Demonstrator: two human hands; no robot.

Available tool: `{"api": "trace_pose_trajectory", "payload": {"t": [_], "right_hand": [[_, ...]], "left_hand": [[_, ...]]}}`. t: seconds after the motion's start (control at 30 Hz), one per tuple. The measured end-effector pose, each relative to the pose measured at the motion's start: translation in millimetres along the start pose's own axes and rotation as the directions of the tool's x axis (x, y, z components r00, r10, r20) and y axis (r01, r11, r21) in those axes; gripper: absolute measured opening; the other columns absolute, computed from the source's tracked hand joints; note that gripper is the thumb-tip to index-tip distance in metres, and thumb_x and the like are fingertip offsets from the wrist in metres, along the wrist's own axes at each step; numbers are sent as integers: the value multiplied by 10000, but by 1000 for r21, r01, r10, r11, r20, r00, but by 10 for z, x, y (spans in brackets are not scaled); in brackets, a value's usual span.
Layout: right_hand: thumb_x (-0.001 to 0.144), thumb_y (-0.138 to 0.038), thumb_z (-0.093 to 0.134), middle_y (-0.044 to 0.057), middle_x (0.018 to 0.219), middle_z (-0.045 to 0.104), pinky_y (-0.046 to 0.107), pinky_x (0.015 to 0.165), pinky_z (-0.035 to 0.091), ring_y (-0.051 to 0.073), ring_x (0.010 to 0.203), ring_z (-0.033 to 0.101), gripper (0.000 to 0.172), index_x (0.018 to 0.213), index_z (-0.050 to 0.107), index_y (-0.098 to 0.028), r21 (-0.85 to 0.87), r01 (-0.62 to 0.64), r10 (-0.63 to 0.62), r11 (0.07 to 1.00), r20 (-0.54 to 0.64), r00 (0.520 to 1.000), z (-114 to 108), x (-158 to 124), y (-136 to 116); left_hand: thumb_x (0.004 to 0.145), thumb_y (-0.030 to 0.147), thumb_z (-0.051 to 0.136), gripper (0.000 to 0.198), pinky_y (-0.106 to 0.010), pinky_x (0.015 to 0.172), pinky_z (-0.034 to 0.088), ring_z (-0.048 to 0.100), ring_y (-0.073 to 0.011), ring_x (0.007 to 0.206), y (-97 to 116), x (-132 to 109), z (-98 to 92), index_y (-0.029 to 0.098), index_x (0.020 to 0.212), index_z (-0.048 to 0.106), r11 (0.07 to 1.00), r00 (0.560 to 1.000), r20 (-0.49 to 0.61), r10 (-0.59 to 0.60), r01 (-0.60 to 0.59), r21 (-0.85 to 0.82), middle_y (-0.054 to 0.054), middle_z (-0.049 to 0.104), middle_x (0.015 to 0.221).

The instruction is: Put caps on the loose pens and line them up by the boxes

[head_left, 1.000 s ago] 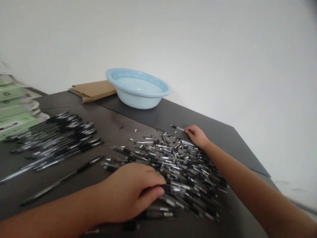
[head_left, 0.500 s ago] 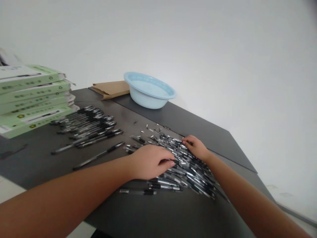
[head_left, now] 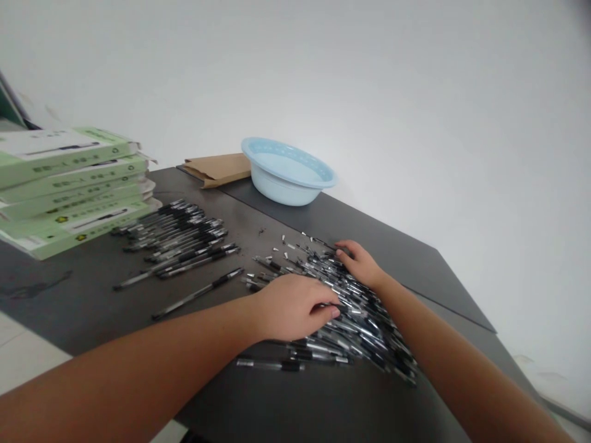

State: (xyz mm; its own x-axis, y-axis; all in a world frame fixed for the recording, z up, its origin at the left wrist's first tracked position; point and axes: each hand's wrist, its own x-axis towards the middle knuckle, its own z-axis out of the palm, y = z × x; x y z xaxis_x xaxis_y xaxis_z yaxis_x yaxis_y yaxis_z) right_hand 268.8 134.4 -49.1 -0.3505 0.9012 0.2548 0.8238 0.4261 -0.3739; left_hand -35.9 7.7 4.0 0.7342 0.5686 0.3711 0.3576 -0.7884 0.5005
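A dense heap of black-and-clear pens [head_left: 364, 329] lies between my hands on the dark table. My left hand [head_left: 295, 307] rests over the heap's left side, its fingers curled toward the thumb; whatever is between them is hidden. At the far edge of the heap is my right hand [head_left: 360, 264], thumb and forefinger a little apart. Its fingertips are at the end of a dark pen [head_left: 323, 243] lying along the table seam. Small silvery pen tips [head_left: 276, 249] are scattered left of that. One loose pen [head_left: 270, 365] lies just in front of the heap.
Left of the heap, a row of pens [head_left: 180, 237] lies side by side, with a single pen [head_left: 198, 294] nearer me. Green-and-white boxes [head_left: 87, 209] are stacked at far left. Behind stand a light blue basin [head_left: 286, 187] and a brown paper bag [head_left: 219, 169] near the wall.
My right hand has moved slightly away from me and left, toward the heap's far edge, its thumb and forefinger spreading. My left hand has hardly moved. The whole view has shifted slightly.
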Motion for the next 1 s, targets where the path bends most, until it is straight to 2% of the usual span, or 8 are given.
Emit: {"api": "trace_pose_trajectory", "payload": {"t": [0.23,0.37,0.43,0.5,0.63,0.77,0.87,1.0], "right_hand": [[1041,-363,656,122,1471,595,535,1051,545,293,1254,635,371,1383,627,-223,26,34,-36,999,70,997,363,685,-128],[1052,-380,629,123,1596,513,643,1195,378,346,1443,503,435,1464,593,-249,62,118,-127,991,174,977,470,865,-264],[1084,-366,533,94,1654,470,672,1256,248,347,1538,398,428,1504,581,-296,93,179,-196,979,228,954,481,854,-332],[1092,-353,448,55,1677,445,660,1285,180,327,1581,335,455,1532,564,-332,129,235,-262,964,269,927,462,789,-383],[1067,-393,443,38,1663,456,650,1292,176,318,1587,329,507,1560,539,-320,199,289,-339,936,303,890,371,592,-462],[1063,-484,449,62,1627,509,585,1307,219,292,1551,408,519,1516,599,-279,284,294,-373,913,289,882,274,396,-570],[1049,-566,478,62,1546,608,509,1297,301,271,1492,500,520,1424,687,-274,352,267,-368,897,262,892,180,270,-661],[1054,-615,480,80,1439,700,555,1270,338,305,1440,557,512,1351,730,-282,401,150,-222,904,139,965,5,84,-756]], "left_hand": [[1033,368,585,203,-303,716,478,720,-214,876,-18,2,22,259,1047,756,999,1000,21,7,-8,36,-21,779,949],[1027,360,592,194,-301,699,472,720,-212,868,-34,1,29,244,1010,746,999,999,39,16,-17,34,-17,771,921],[1026,359,594,192,-302,696,471,721,-212,868,-42,0,31,242,1007,745,999,999,38,16,-17,30,-14,768,912],[1025,356,593,190,-305,692,468,724,-210,873,-46,-2,30,241,1009,744,1000,999,30,16,-17,26,-11,768,912],[1017,347,602,182,-306,676,462,723,-204,863,-36,-5,26,240,967,741,999,999,29,29,-29,15,-7,770,907],[1020,354,599,186,-303,706,477,721,-213,869,-20,-2,19,250,983,748,1000,1000,18,2,-2,21,-16,774,908],[1040,381,574,223,-322,779,513,726,-229,919,-34,7,12,242,1023,748,999,1000,-3,-20,20,28,-35,780,957],[1077,398,526,282,-362,925,535,727,-242,1061,-101,28,22,246,1177,741,998,996,-59,-60,60,1,-48,785,1150]]}}
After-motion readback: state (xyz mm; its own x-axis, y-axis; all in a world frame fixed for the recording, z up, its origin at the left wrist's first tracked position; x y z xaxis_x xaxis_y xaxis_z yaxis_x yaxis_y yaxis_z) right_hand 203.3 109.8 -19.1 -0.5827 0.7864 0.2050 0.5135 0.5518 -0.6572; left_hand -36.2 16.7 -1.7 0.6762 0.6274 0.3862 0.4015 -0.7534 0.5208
